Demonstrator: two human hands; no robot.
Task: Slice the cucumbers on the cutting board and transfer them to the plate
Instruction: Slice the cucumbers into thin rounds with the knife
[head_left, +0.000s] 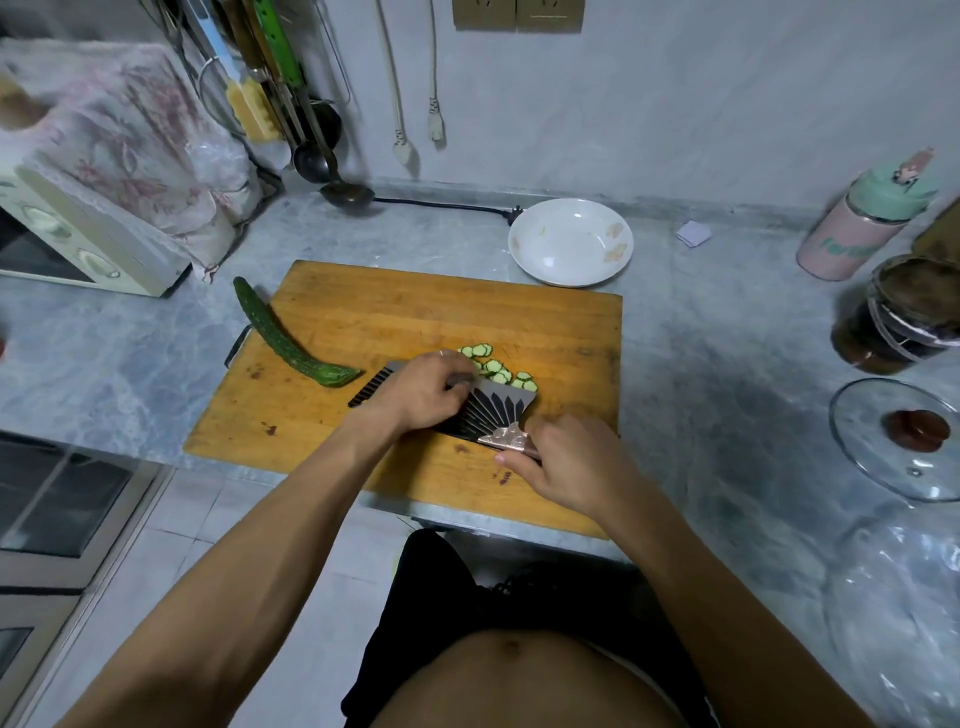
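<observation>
My right hand (563, 462) has its fingers wrapped round the handle of the cleaver (488, 415), blade lying nearly flat on the cutting board (363, 317). My left hand (421, 387) rests on top of the blade, fingers curled toward the cucumber slices (496, 366) bunched at its far edge. The uncut cucumber (280, 338) lies across the board's left edge. The plate (571, 241) sits just beyond the board on the tabletop (727, 332).

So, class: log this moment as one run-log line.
stage: gathering slices | left hand: on cleaver blade | right hand: grips handle | cucumber slices: on cutting board | plate: no slices
</observation>
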